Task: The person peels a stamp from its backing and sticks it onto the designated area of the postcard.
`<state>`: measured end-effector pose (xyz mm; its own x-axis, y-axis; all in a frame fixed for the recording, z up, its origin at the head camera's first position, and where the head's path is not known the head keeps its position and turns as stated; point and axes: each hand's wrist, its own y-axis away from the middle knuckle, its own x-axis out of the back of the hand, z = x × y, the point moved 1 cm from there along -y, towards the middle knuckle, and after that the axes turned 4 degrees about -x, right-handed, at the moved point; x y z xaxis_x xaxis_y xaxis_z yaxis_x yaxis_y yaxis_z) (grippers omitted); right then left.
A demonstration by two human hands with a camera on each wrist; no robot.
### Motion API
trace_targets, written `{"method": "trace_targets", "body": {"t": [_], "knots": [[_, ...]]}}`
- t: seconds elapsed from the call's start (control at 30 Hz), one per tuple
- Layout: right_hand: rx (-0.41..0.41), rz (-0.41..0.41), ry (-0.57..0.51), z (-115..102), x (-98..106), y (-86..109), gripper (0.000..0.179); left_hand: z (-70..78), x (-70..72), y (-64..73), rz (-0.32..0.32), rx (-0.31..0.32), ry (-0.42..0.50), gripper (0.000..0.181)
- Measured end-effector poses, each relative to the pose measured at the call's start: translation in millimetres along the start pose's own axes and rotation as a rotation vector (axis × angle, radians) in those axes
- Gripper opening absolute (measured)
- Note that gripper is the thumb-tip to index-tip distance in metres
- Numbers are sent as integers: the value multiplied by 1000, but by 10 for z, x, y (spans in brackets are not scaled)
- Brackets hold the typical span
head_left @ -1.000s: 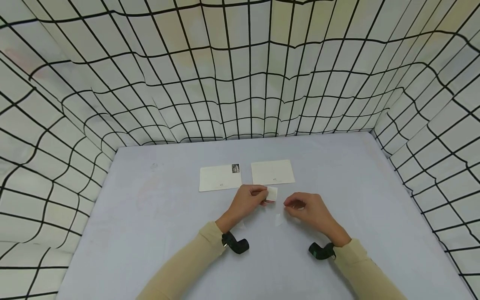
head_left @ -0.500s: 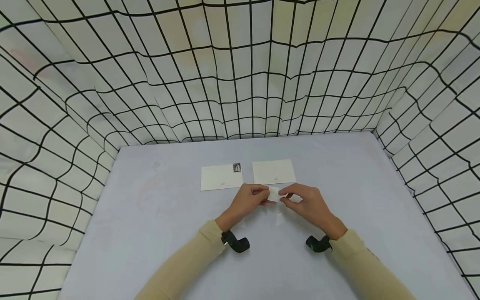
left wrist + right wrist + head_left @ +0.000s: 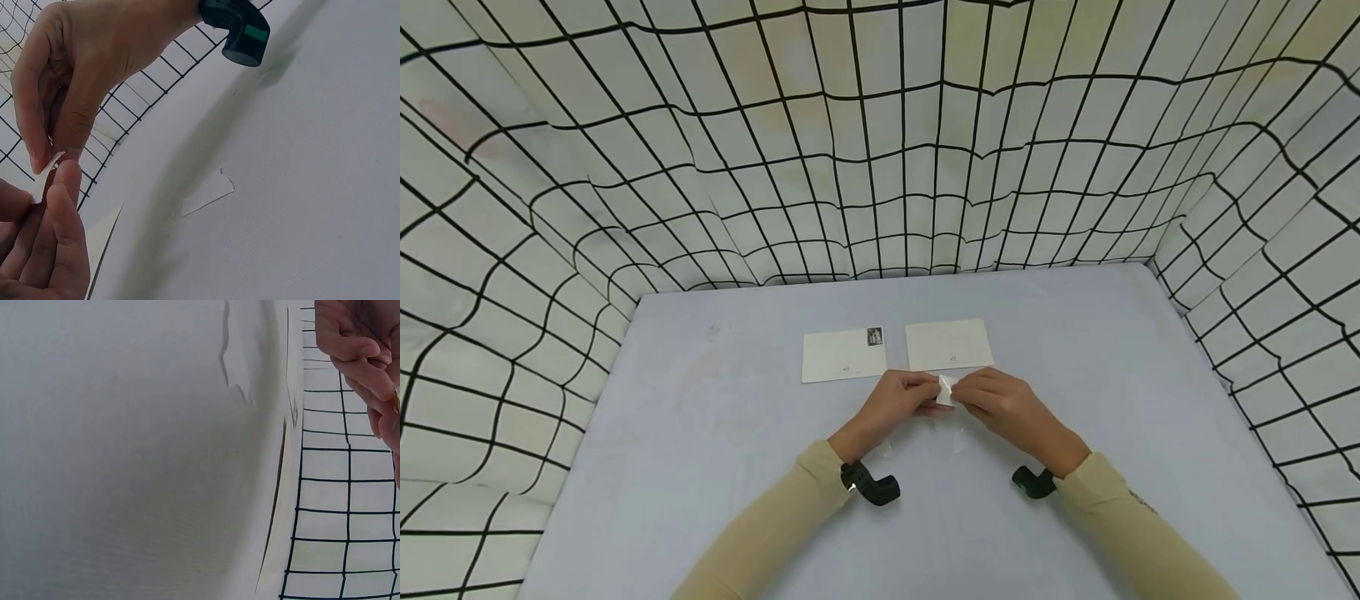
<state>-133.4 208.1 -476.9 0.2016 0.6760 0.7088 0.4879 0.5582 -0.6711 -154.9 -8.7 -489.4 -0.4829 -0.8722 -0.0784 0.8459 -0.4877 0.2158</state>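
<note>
My left hand (image 3: 898,400) holds a small white piece of paper (image 3: 946,390) between thumb and fingers, above the table in the head view. My right hand (image 3: 1015,412) pinches the right edge of the same piece. Seen from the left wrist, this paper (image 3: 47,178) is a thin strip bridging the fingertips of both hands; its other face is hidden. Just beyond the hands lie two white envelopes side by side. The left envelope (image 3: 842,358) bears a dark stamp (image 3: 875,337) at its upper right corner, while the right envelope (image 3: 949,343) shows a bare corner there.
Thin white scraps lie on the white-covered table (image 3: 722,500) below the hands; one torn-edged scrap (image 3: 209,194) shows in the left wrist view. A white wall covered with black netting (image 3: 880,179) rises behind the table and along both sides.
My right hand has come left and up to the paper, and its fingers have closed on the edge. The paper now looks bent. My left hand has stayed nearly still.
</note>
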Motion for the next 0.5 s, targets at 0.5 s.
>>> {"method": "trace_targets", "body": {"t": [0.5], "knots": [[-126, 67, -22, 118, -30, -22, 32, 17, 24, -51, 118, -139, -534, 30]]}}
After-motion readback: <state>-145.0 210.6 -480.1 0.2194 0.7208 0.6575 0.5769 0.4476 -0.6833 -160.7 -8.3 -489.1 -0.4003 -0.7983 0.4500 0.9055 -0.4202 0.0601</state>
